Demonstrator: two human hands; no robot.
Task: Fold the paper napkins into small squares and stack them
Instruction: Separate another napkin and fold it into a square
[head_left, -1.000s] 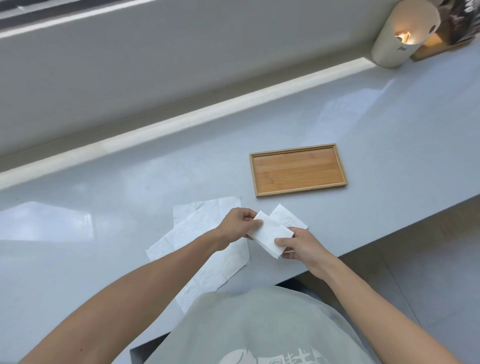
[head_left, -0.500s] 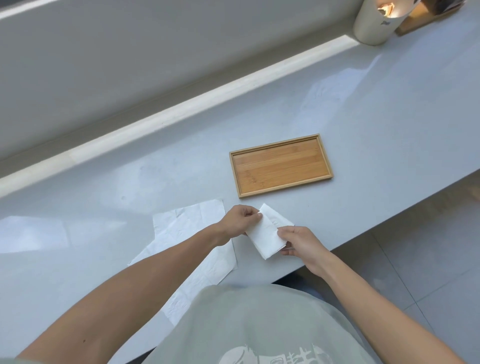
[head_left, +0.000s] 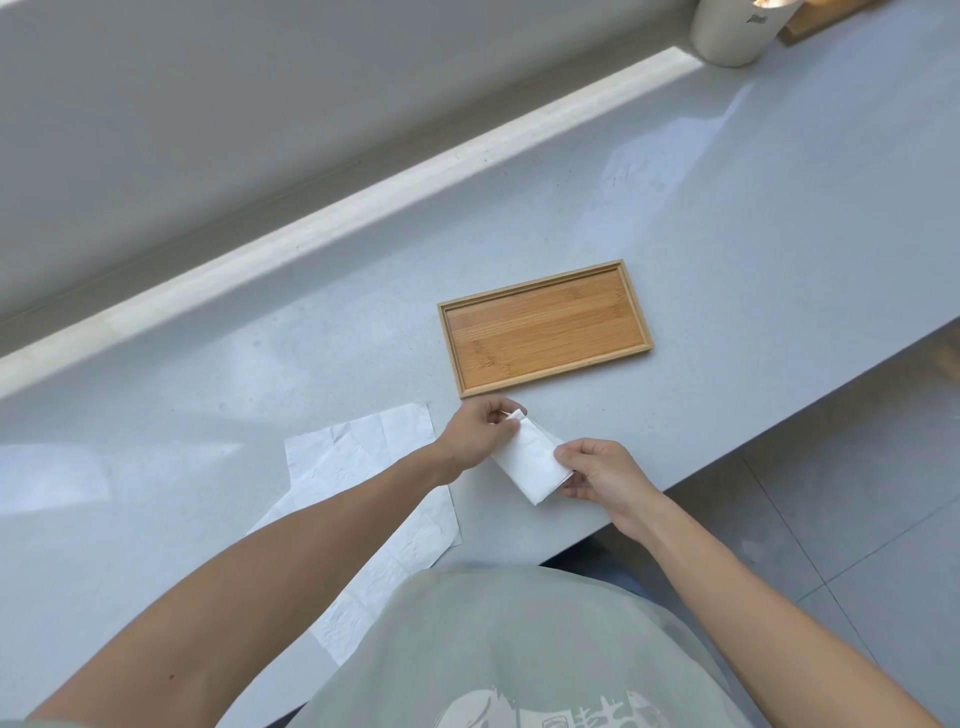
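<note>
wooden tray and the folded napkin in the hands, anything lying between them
Nothing: in the head view only bare counter separates the wooden tray from the folded napkin.

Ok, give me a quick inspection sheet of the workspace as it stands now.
Surface: grey counter, glossy, no spills seen.
Job's things: folded napkin held above the counter's near edge; flat napkins lying left of it; no stack seen.
Clutter: bare wooden tray; pale cylinder at far right.
Grippers: left hand pinches the napkin's far end, right hand its near end.
Cables: nothing seen.
Surroundings: wall ledge behind, tiled floor at right.
</note>
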